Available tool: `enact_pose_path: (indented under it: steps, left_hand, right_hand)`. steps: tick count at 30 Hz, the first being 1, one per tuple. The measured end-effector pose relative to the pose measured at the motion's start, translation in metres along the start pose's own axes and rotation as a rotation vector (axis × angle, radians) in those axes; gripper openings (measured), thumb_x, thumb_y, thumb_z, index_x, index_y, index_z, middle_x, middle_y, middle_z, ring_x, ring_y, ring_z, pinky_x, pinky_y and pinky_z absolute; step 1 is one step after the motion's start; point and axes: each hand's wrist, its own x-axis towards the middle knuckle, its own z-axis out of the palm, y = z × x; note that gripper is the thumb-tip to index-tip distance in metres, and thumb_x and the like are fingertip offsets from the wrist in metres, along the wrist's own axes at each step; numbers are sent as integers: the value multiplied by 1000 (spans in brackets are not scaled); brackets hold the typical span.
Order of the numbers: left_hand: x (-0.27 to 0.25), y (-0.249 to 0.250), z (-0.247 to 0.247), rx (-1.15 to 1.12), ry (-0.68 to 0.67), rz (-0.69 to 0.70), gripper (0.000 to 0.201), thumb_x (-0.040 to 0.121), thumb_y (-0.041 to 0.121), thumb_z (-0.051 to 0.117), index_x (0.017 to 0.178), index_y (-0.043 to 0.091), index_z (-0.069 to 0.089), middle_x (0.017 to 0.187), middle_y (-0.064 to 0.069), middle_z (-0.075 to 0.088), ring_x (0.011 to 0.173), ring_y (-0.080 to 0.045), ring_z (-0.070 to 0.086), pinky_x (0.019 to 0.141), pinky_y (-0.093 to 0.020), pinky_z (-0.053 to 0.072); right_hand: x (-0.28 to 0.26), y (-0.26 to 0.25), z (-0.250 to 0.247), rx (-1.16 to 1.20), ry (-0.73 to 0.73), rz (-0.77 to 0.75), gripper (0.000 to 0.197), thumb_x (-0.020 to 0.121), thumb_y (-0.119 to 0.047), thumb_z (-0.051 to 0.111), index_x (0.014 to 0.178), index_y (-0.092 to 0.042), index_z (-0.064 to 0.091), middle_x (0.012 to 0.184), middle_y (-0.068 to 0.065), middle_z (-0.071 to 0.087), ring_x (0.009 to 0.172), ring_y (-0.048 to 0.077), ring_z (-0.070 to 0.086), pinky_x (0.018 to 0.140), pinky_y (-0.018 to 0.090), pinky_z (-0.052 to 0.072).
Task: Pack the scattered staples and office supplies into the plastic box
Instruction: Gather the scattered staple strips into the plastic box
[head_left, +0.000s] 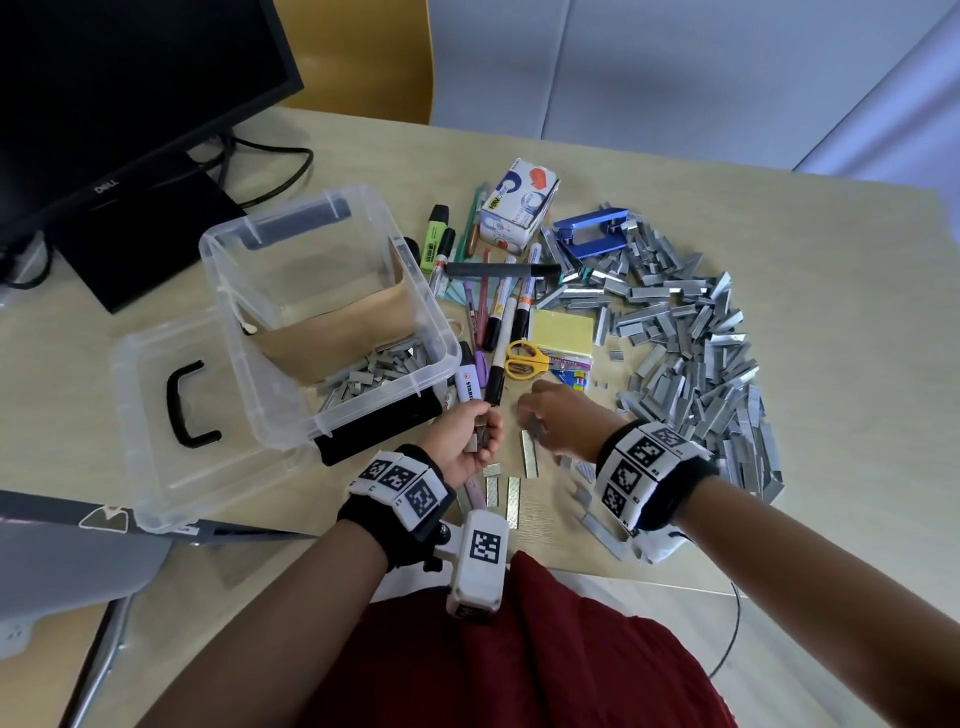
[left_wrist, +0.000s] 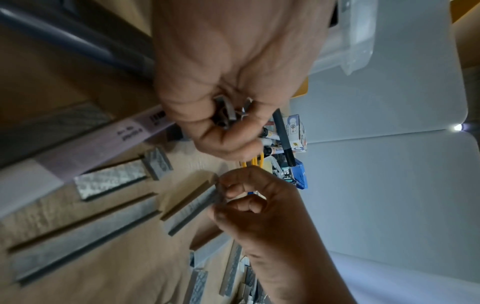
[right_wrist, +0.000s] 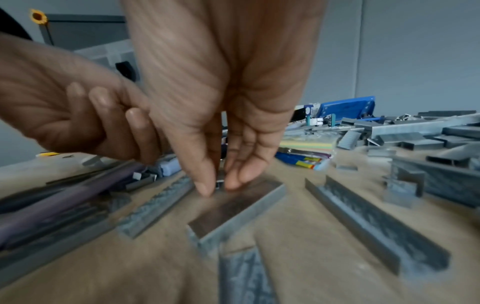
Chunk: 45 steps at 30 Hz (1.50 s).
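The left hand (head_left: 467, 441) sits low centre in the head view, fingers (left_wrist: 233, 142) curled round a small bundle of staples (left_wrist: 228, 115). It seems to serve as a holding cup, so that several pieces can go to the box (head_left: 322, 312) in one trip rather than one by one. The right hand (head_left: 556, 421), just to its right, reaches down to the table (head_left: 831, 260); in the right wrist view its thumb and fingers (right_wrist: 205, 185) close in a pinch on a small staple piece (right_wrist: 219, 183) at the end of a long strip (right_wrist: 233, 214). Whether the piece is already lifted off the wood I cannot tell.

The box stands at left centre of the head view, open, close to the left hand, probably so the drop is short. Its lid (head_left: 171, 415) lies flat beside it at lower left.

The staples are grey metal strips, some long, some broken short. A thin layer already lies in the box's near corner. Several strips lie flat between the two wrists. By far the most still form a wide heap (head_left: 691, 353) at right centre, and pens (head_left: 498, 322), scissors (head_left: 524, 358) and sticky notes (head_left: 563, 327) lie in the middle, so the packing looks barely begun.
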Motion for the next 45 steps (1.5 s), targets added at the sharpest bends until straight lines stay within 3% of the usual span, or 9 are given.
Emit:
enact_pose_path:
  steps: [4,10,16,19,22,28,35,39,45]
  left_hand:
    - [-2,-2,1,-51,4,13,34,99,12,38,70,1,52,48,-7,58,38,-11,57,37,-15,46]
    - [-7,1,11,-149,-35,30,23,98,15,41,81,7,53,65,-6,64,65,-15,60,50,-24,54]
    - [-5,4,13,-90,7,-20,35,98,25,40,67,11,50,40,2,52,28,-6,40,31,-11,26]
    - [0,1,5,-61,3,-45,39,99,26,35,63,12,43,37,2,43,25,-6,33,29,-9,20]
    - [-2,-1,-1,-51,-28,-42,39,99,24,33,62,14,38,37,5,39,24,-5,29,27,-9,17]
    - [-3,-5,-7,-72,-39,-34,38,99,24,34,63,15,37,36,6,38,24,-4,29,25,-10,19]
    - [-5,-8,-3,-61,-20,-25,37,99,23,34,63,14,39,36,5,41,25,-5,34,28,-10,22]
    - [-3,-10,-1,-109,16,4,37,99,21,37,67,6,49,42,-3,52,31,-10,50,32,-12,37]
    - [-7,-6,5,-157,-9,-20,21,98,21,44,85,6,52,63,-5,56,35,-10,53,35,-15,44]
  right_hand:
    - [-3,-2,-13,21,85,24,15,86,-5,54,101,-5,60,101,6,57,97,20,53,85,23,42]
    - [-28,-37,-40,295,153,-109,17,82,-11,65,98,-6,65,88,-3,56,74,6,49,73,17,37]
    - [-22,-32,-34,348,241,-82,18,82,-11,66,100,-7,65,93,1,57,70,1,45,61,4,32]
    - [-16,-11,-29,312,309,70,18,84,-1,56,98,-6,66,97,8,63,79,12,51,67,13,39]
    - [-13,2,-14,122,144,59,23,85,-1,53,104,-9,63,105,7,59,94,19,54,81,23,40]
    - [-8,4,6,30,59,22,14,89,-4,48,94,-8,61,90,2,46,80,23,57,70,38,55]
    - [-6,8,2,49,134,20,9,88,-11,55,92,-6,61,98,4,53,92,20,54,75,21,37]
    - [-21,-6,-16,157,297,-69,11,87,-12,59,93,-5,64,95,2,54,78,12,49,75,20,38]
    - [-33,-38,-24,272,265,-240,11,83,-14,65,91,-6,67,93,2,55,70,11,51,68,19,39]
